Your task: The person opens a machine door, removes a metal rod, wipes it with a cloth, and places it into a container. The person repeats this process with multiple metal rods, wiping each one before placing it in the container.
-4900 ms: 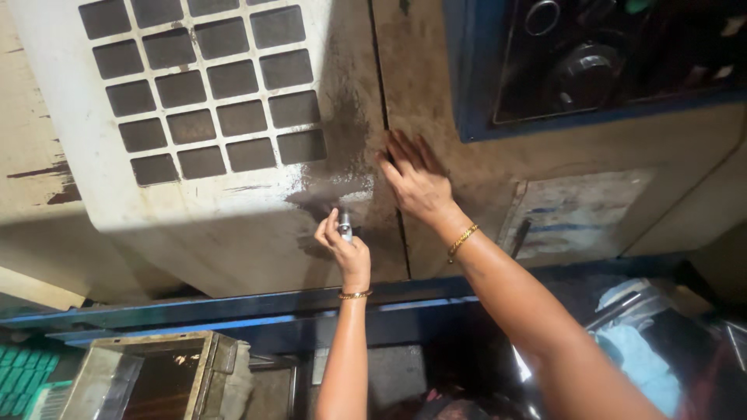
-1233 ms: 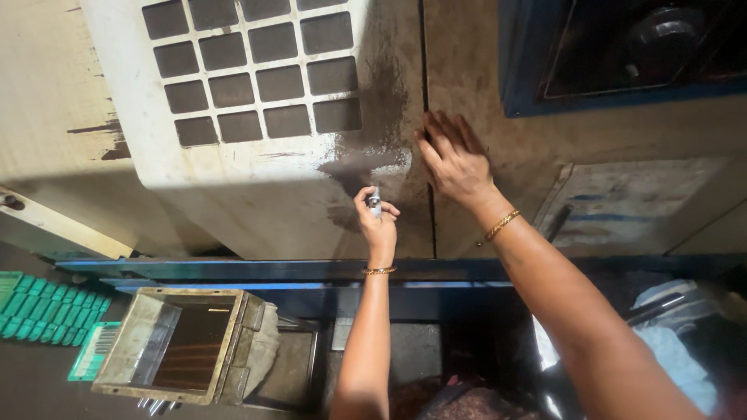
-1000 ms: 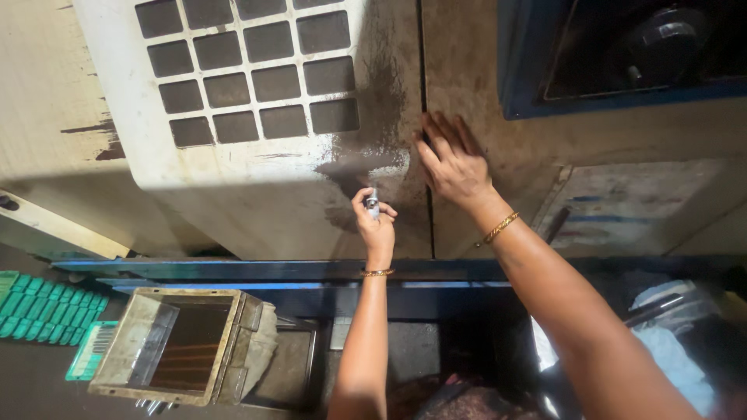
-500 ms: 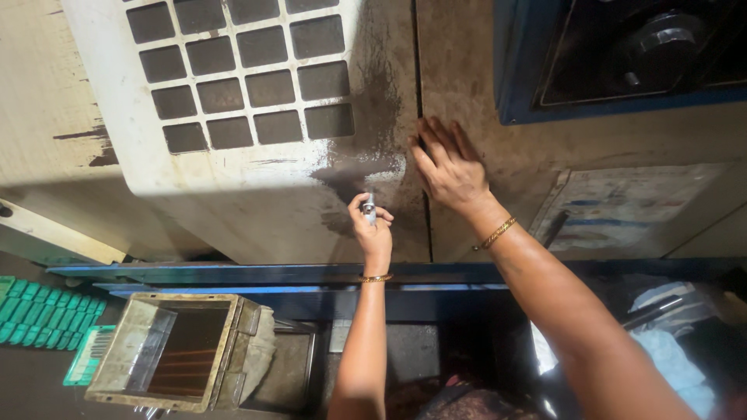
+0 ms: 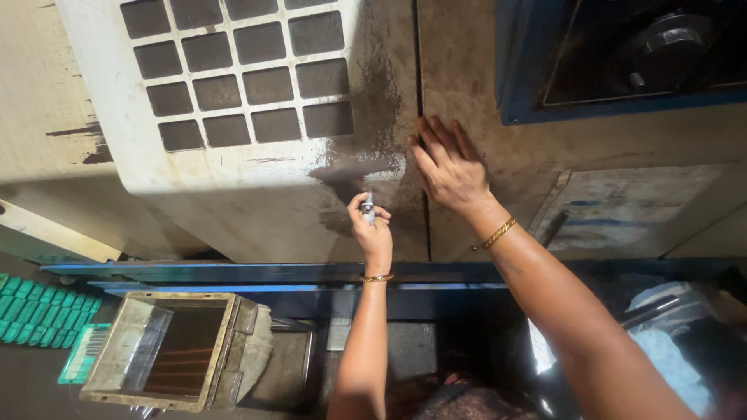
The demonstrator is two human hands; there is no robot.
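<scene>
At lower left of the frame sat an open metal box (image 5: 175, 358). At centre, the left hand (image 5: 372, 229) was closed around 1 small metal tool (image 5: 367, 208) against the grimy machine panel (image 5: 257, 194). Just right, the right hand (image 5: 449, 169) lay open, flat on the panel.

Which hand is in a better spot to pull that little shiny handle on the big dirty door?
Probably the left hand: its fingers already pinch the small metal handle. The right hand lies flat on the neighbouring panel.

L wrist: thin gold bangle (image 5: 377, 278) | R wrist: gold bangle (image 5: 496, 233) | arms bare, no sleeves
</scene>
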